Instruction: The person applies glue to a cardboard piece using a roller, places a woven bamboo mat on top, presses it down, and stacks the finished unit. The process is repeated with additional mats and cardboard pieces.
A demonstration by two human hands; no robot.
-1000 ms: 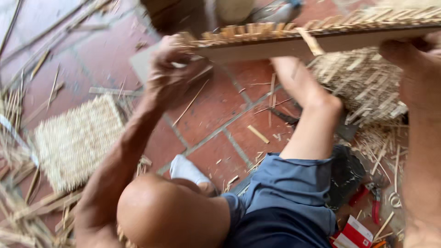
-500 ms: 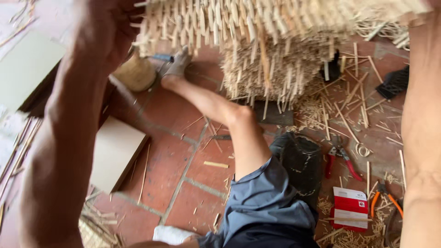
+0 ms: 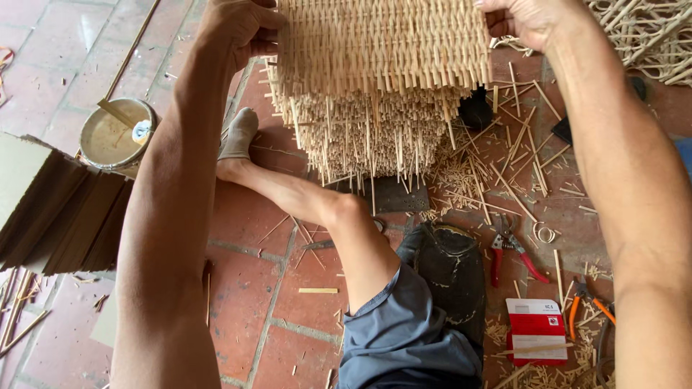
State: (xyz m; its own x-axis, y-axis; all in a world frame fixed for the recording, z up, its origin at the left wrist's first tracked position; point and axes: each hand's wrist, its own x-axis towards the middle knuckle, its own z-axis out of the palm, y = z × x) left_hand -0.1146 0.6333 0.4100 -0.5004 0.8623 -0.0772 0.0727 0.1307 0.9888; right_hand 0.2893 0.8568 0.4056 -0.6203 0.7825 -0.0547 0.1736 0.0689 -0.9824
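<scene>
A woven rattan panel (image 3: 382, 43) is held up flat in front of me, above a stack of similar woven panels (image 3: 367, 137) with loose stick ends poking out. My left hand (image 3: 241, 25) grips the panel's left edge. My right hand (image 3: 522, 18) grips its right edge. My bare leg, in a grey sock (image 3: 238, 133), stretches out on the red tile floor under the stack.
A tin of glue with a stick (image 3: 115, 133) sits at the left beside stacked cardboard sheets (image 3: 58, 209). Red-handled pliers (image 3: 508, 252), orange-handled cutters (image 3: 587, 299), a red and white box (image 3: 535, 328) and scattered rattan offcuts (image 3: 497, 173) lie at the right.
The view has swung from left to right across the floor. The woven panel, seen edge-on a second ago, is now held flat and close, over the stack.
</scene>
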